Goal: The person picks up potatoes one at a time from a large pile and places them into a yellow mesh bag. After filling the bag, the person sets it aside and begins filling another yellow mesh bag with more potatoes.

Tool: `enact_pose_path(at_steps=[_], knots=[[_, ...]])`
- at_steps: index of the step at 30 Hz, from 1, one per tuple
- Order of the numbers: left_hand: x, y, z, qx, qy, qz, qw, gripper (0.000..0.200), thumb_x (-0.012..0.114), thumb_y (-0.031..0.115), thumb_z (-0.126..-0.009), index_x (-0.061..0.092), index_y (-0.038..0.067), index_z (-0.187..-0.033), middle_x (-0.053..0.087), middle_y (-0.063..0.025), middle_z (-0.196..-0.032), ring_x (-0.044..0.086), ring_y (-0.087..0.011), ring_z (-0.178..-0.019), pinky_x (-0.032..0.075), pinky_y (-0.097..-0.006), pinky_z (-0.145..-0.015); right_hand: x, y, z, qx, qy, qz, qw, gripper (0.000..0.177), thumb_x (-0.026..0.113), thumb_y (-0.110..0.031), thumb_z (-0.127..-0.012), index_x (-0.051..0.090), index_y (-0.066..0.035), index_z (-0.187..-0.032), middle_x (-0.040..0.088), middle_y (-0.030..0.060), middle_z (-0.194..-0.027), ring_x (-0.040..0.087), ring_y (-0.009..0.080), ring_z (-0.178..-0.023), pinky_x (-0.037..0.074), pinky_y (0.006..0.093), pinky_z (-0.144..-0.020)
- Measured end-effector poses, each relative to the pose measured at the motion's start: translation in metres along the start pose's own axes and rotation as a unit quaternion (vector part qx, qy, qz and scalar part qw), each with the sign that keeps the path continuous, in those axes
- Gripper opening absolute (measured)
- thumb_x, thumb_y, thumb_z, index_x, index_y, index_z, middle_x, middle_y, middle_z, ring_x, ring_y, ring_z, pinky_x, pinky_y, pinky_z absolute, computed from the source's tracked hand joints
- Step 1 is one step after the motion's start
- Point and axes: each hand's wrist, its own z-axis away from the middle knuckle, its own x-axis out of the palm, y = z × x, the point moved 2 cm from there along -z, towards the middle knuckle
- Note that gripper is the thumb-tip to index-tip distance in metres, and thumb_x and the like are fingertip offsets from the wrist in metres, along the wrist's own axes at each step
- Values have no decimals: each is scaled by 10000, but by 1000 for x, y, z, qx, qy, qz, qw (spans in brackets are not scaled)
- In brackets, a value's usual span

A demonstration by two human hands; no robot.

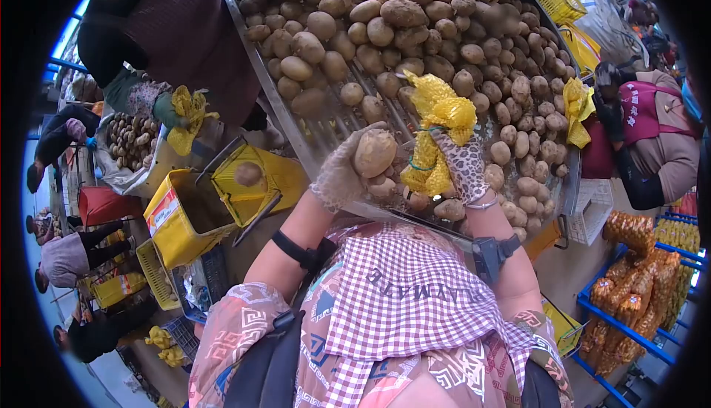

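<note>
My left hand (339, 175), in a pale patterned glove, is closed on a large potato (375, 153) above the near edge of the metal sorting table (261, 67). In my right hand (466, 165), gloved in a leopard print, is a bunched yellow mesh bag (444, 115). A thin green tie or drawstring shows on the mesh. Part of the bag hangs below my fingers, over loose potatoes. A heap of potatoes (404, 14) covers much of the table beyond both hands, with bare slats showing near the left side.
Yellow baskets (181, 215) stand on the floor at the left, beside a sack of potatoes (132, 141). Co-workers line both sides, one in a maroon apron (644, 112) holding yellow mesh. Filled orange mesh bags (637, 297) sit on a blue rack (629, 334) at the right.
</note>
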Motion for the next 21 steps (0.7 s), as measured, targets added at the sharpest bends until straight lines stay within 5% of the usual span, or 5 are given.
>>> enact_pose_path(at_steps=[5,11,15,17,21], knots=[[-20,-9,-13,149,34,-497,854,698,678,251,-855,309,54,-1414,449,-121,-1360,465,-241,-1237,374,-377,-1073,42,-9,14,-404,-92,396,820,572,773,-270,-770,511,-16,-1210,649,111,-1005,632,274,-966,508,334,-870],[21,-3,4,142,43,-595,790,784,789,134,-712,387,55,-1381,475,-102,-1328,462,-227,-1246,371,-350,-1071,-17,22,-8,75,-13,45,996,317,694,-166,-853,601,-7,-1111,677,88,-985,657,198,-905,538,312,-806],[6,-11,0,187,53,-541,818,801,794,174,-704,376,45,-1375,477,-118,-1317,471,-233,-1229,388,-377,-1053,7,20,-1,-67,-38,47,996,340,688,-190,-862,581,1,-1122,667,86,-998,648,207,-922,533,311,-814],[5,-13,1,200,61,-509,835,801,792,225,-712,373,39,-1369,477,-128,-1306,481,-241,-1210,390,-371,-1048,37,19,12,-464,1,376,802,427,720,-257,-831,559,-9,-1138,658,108,-1009,643,239,-935,523,325,-822],[14,1,28,66,44,-99,992,652,703,358,-811,426,73,-1329,511,-100,-1284,541,-240,-1134,494,-386,-919,-29,61,-6,-64,-20,290,955,544,737,-328,-806,537,-1,-1193,648,146,-1055,613,269,-1020,481,366,-881]])
